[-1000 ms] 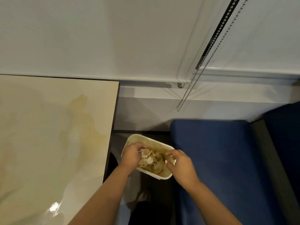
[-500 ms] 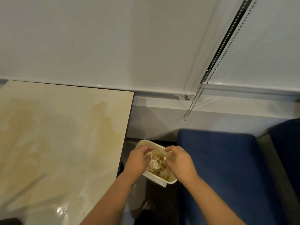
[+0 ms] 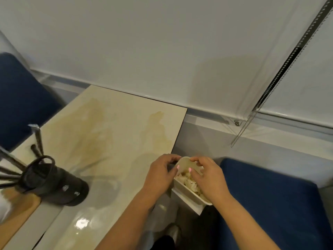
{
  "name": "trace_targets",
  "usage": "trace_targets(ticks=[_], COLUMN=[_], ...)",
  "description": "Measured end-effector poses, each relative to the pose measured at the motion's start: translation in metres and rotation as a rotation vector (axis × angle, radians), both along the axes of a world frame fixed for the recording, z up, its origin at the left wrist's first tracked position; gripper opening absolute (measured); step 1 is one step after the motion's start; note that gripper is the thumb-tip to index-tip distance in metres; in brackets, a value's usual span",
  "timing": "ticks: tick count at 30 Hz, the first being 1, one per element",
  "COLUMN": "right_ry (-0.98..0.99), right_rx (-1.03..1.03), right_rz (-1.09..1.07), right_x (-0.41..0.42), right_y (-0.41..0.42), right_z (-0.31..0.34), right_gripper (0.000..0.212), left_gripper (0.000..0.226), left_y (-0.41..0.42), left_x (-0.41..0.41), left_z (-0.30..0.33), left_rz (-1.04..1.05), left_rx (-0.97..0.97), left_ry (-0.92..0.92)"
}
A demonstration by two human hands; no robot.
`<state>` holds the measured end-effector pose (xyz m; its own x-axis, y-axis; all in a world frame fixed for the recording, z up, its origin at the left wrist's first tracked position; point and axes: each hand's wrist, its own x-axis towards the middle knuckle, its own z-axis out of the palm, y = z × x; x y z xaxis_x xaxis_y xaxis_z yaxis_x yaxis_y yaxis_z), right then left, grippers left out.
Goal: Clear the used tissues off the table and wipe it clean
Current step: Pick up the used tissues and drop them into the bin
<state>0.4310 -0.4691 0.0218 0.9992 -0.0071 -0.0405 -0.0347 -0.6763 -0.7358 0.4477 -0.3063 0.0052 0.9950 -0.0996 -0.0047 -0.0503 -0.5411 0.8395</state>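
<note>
- The used tissues (image 3: 189,181) are seen crumpled inside a pale bin (image 3: 193,196) held just off the table's right edge; that part of the task is judged nearly done.
- The left hand (image 3: 160,175) is curled around the bin's near rim; the right hand (image 3: 210,179) is bent over the tissues, fingers curved down into them; whether a tissue is actually pinched cannot be told.
- No tissues are seen on the table (image 3: 111,134); yellowish stains remain across it, so wiping is judged still to be done; no cloth is visible.
- A dark holder (image 3: 54,183) with utensils is cut off at the left; the bin's floor is hidden by the hands.
</note>
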Motion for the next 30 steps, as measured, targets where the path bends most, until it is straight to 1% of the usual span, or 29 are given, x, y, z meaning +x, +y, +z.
trace_targets(ticks=[5, 11, 17, 21, 25, 30], right_ry=[-0.057, -0.07, -0.122, -0.133, -0.121, -0.136], right_rx=[0.02, 0.062, 0.137, 0.19, 0.257, 0.297], right_rz=[0.1, 0.207, 0.342, 0.448, 0.499, 0.617], right_x=[-0.013, -0.025, -0.052, -0.082, -0.12, -0.176], right_y=[0.04, 0.093, 0.152, 0.202, 0.25, 0.312], right_z=[0.02, 0.036, 0.053, 0.063, 0.07, 0.072], right_gripper=[0.028, 0.026, 0.026, 0.027, 0.025, 0.027], left_gripper=[0.025, 0.024, 0.026, 0.026, 0.025, 0.022], left_y=[0.041, 0.089, 0.144, 0.189, 0.229, 0.278], left_x=[-0.034, -0.073, -0.118, -0.161, -0.208, -0.279], left_z=[0.019, 0.04, 0.06, 0.07, 0.074, 0.07], left_rz=[0.123, 0.278, 0.393, 0.493, 0.57, 0.668], left_rx=[0.02, 0.012, 0.019, 0.009, 0.024, -0.017], left_ry=[-0.03, -0.058, -0.099, -0.147, -0.164, -0.181])
